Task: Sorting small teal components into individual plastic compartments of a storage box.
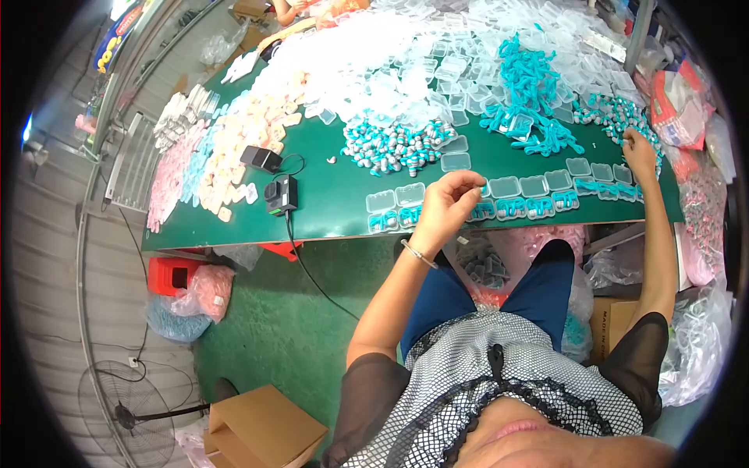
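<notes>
My left hand hovers over the row of small clear plastic cases, thumb and fingers pinched together. A bit of teal shows at its fingertips, but whether they hold it is unclear. The cases stand open along the near table edge, several with teal cords and small plugs inside. At the row's right end, teal cords lie across the cases. My right hand is at the right-hand pile of small teal-and-grey plugs, fingers bent and drawn together. What lies between them is too small to make out.
Another plug pile sits mid-table, with a teal cord heap right of it. Clear cases cover the far side. Peach pieces lie left, near a small black device with a cable. A cardboard box stands on the floor.
</notes>
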Available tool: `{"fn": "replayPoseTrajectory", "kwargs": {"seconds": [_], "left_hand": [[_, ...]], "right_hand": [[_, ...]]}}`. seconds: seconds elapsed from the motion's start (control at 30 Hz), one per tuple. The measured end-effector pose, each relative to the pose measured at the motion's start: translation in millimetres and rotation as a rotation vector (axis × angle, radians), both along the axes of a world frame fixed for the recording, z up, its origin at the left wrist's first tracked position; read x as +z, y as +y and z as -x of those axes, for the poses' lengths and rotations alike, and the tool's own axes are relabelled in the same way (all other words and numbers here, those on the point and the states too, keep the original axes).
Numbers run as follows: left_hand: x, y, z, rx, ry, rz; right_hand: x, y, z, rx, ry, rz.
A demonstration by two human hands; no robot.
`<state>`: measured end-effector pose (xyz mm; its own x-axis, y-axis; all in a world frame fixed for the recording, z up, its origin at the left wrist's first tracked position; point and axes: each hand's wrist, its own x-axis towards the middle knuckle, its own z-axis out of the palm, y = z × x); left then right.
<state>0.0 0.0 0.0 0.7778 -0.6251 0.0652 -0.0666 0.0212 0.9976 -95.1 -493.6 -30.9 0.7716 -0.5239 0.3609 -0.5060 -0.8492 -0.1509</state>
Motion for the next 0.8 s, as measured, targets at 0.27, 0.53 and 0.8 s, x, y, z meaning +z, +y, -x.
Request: {"fn": "replayPoseTrajectory", "kwargs": {"seconds": [0.27, 0.53, 0.8], "left_hand": [[3, -42, 19, -0.117, 0.138, 0.180], [-5, -105, 42, -0.210, -0.140, 0.049], [4, -144, 35, -0.137, -0.369, -0.101]], "right_hand": [[11, 43, 28, 0.311, -0.378, -0.649], [22, 90, 84, 0.399, -0.439, -0.783], [24, 121, 94, 0.453, -0.441, -0.552]]}}
